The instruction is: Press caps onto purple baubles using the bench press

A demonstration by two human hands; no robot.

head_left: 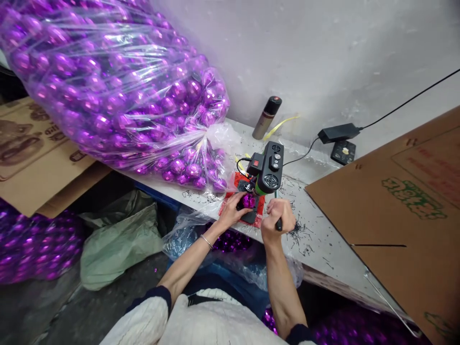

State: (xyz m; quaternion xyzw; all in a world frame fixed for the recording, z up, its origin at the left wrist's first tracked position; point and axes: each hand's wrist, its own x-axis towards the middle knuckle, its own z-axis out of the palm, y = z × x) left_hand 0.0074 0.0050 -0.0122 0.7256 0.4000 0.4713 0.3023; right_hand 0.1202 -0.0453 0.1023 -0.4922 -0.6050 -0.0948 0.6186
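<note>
My left hand (233,211) pinches a shiny purple ball (248,200) and holds it under the head of a small black bench drill (269,167) that stands on a red mat (233,184). My right hand (277,215) is closed in a fist round the drill's black lever handle (279,224), just right of the ball. Both forearms reach up from the bottom of the view. A thin bracelet sits on my left wrist.
A huge clear bag of purple balls (118,86) fills the bench's left. More purple balls lie in an open bag (230,242) below the bench edge. A spray can (266,118), a power adapter (338,132) and cardboard sheets (402,215) stand around. Black shavings (305,235) litter the bench.
</note>
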